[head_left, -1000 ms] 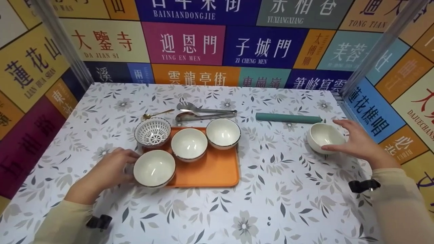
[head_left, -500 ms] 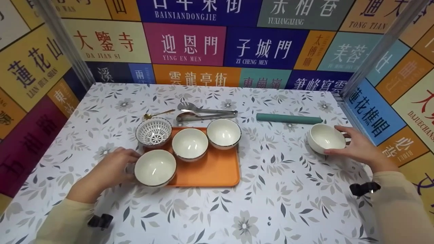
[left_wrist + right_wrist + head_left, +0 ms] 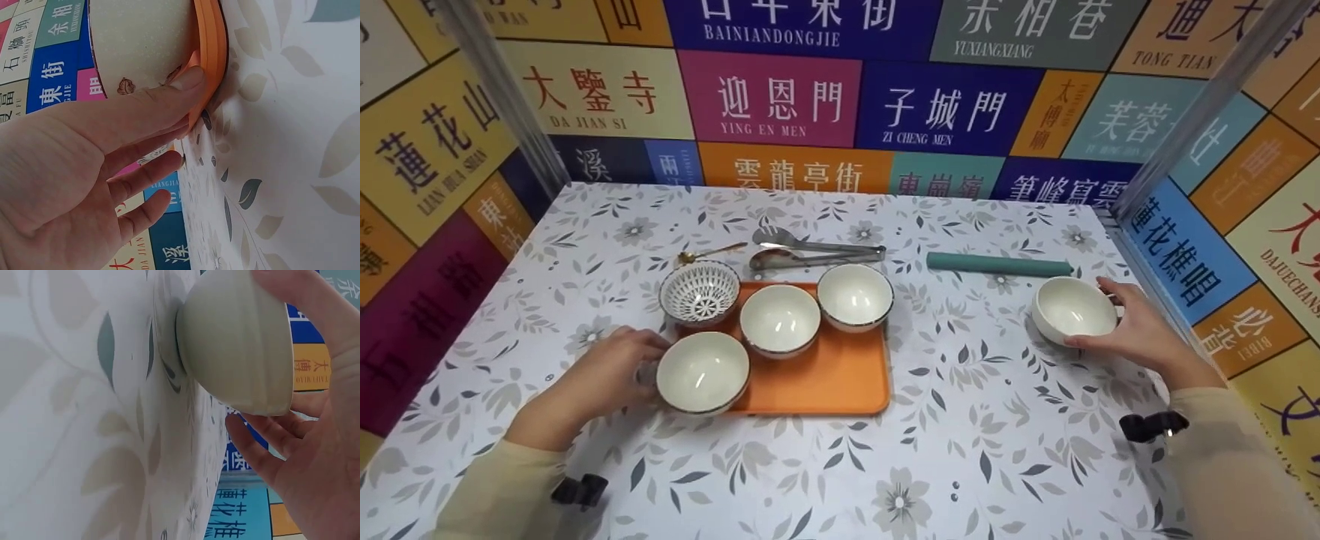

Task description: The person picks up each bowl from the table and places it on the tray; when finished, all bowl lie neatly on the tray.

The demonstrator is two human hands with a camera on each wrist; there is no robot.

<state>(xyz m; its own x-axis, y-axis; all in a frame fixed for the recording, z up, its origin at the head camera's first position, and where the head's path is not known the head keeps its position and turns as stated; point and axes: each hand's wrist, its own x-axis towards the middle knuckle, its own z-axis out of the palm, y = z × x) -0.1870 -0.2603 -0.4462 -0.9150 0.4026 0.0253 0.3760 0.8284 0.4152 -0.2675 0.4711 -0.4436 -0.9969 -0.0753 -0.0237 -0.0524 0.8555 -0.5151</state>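
My left hand [image 3: 607, 375] is at the left edge of an orange tray [image 3: 847, 382]. In the left wrist view its thumb [image 3: 188, 81] lies on the tray's rim beside a cream bowl, with the index finger behind. On the tray stand the front-left white bowl [image 3: 703, 373], a middle bowl [image 3: 780, 320], a back-right bowl [image 3: 856, 297] and a black-patterned bowl [image 3: 700, 293]. Far to the right, my right hand [image 3: 1140, 330] holds a plain white bowl [image 3: 1072, 309], thumb on the near side and fingers round the far side. Its base is at or just above the cloth.
Metal tongs [image 3: 817, 249] and a small gold spoon [image 3: 712, 253] lie behind the tray. A green stick-like roll [image 3: 1000, 264] lies just behind the right bowl. A flower-patterned cloth [image 3: 952, 435] covers the table; lettered panels [image 3: 780, 97] rise at its back and sides.
My right hand has closed round the plain bowl and shifted it slightly left and towards me. My left hand and the tray have stayed in place.
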